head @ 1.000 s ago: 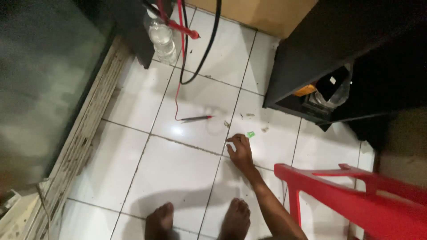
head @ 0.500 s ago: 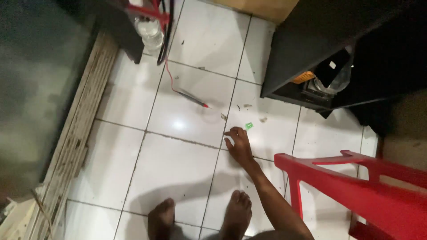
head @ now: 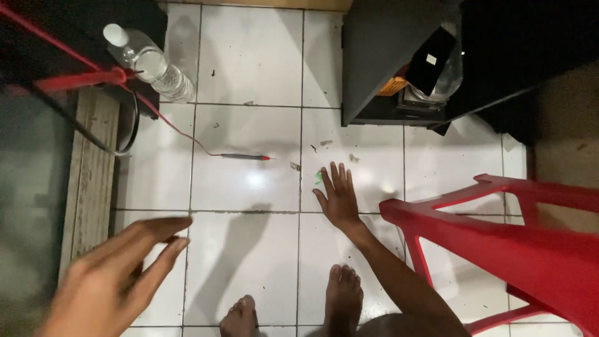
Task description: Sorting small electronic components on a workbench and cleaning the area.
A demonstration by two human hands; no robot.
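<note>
Head view: right hand [head: 337, 198] flat, fingers spread over small green scrap [head: 319, 176]; left hand [head: 118, 278] open, empty.

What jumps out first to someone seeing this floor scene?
The right hand lies flat on the white tiled floor, fingers by a small green scrap. The left hand hangs blurred, fingers spread, at lower left. A red plastic chair fills the right side.

We are seeing a small green scrap [head: 319, 177] lying flat on the white tiled floor [head: 249, 62], just beside a grout line, touching the fingertips of our right hand [head: 337, 198].
</note>
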